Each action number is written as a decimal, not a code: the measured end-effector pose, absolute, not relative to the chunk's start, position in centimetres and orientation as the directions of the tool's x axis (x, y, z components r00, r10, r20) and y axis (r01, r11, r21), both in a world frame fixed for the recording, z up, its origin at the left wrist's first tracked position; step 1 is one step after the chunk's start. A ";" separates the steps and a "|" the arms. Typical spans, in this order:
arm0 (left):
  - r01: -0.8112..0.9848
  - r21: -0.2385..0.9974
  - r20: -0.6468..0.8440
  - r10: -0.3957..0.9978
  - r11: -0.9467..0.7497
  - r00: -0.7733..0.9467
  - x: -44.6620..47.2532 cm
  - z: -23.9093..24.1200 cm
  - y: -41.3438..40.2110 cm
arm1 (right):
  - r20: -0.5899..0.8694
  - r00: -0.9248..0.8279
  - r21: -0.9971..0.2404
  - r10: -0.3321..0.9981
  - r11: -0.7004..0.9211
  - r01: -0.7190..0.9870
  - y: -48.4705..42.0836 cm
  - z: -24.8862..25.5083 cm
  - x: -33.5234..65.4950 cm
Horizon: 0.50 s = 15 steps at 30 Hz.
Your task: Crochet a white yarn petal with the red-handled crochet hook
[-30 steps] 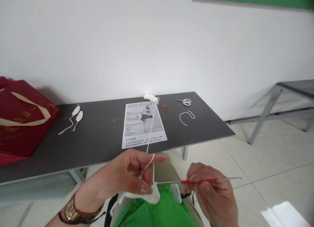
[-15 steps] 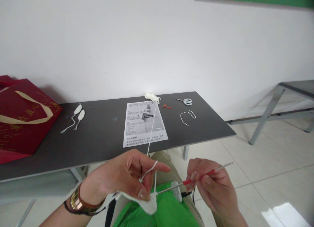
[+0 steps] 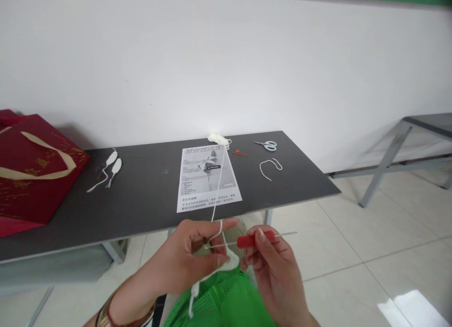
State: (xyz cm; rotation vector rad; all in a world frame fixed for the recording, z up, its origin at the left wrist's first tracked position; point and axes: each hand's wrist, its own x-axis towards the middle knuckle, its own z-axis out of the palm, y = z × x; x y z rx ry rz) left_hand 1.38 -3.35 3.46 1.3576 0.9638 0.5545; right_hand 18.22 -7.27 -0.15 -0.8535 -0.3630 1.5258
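Head cam had my work at 6 o'clock, low over my lap. My left hand (image 3: 199, 259) was closed in a pinch, thumb pressed against the fingers with the white crochet piece (image 3: 232, 261) caught between, while my index finger poked out straight with yarn (image 3: 218, 181) looped over it. My right hand (image 3: 273, 263) had its fingers wrapped snugly round the chunky red grip of the crochet hook (image 3: 250, 240), thin metal shafts sticking out at about 3 and 9 o'clock. The 9 o'clock shaft crossed the yarn right by my left fingers; can't tell if it had snagged a loop.

The piece itself was soft, knobbly and curved, just above some bright green mesh fabric (image 3: 226, 303). From there, the yarn ran taut toward a fluffy off-white bundle (image 3: 218, 139) at 12, crossing a flat printed sheet (image 3: 197, 205) on the smooth dark table (image 3: 148, 190). Metal scissors (image 3: 270, 146) with pale rounded handles sat at 1 o'clock, a curly cut strand (image 3: 261, 167) just nearer me. Two leaf-shaped white pieces (image 3: 116, 166) with stringy tails lay at 10, beside a stiff, angular red bag (image 3: 31, 195) with a cream ribbon handle.
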 end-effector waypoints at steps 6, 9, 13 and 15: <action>0.032 0.914 -0.369 0.800 0.404 0.473 1.8 2.7 -2.9 | -0.178 0.189 -0.791 0.966 -0.026 -0.611 -7.2 -1.4 16.9; -0.016 0.913 -0.353 0.809 0.407 0.470 1.9 2.5 -3.0 | -0.168 0.147 -0.793 0.975 -0.045 -0.607 -7.1 -1.8 16.8; -0.017 0.926 -0.330 0.830 0.377 0.450 2.0 2.4 -3.2 | -0.211 0.069 -0.772 0.975 -0.123 -0.623 -6.8 -1.7 16.9; 0.018 0.937 -0.321 0.838 0.349 0.440 2.1 2.5 -3.2 | -0.242 0.052 -0.761 0.969 -0.156 -0.629 -6.6 -1.6 17.0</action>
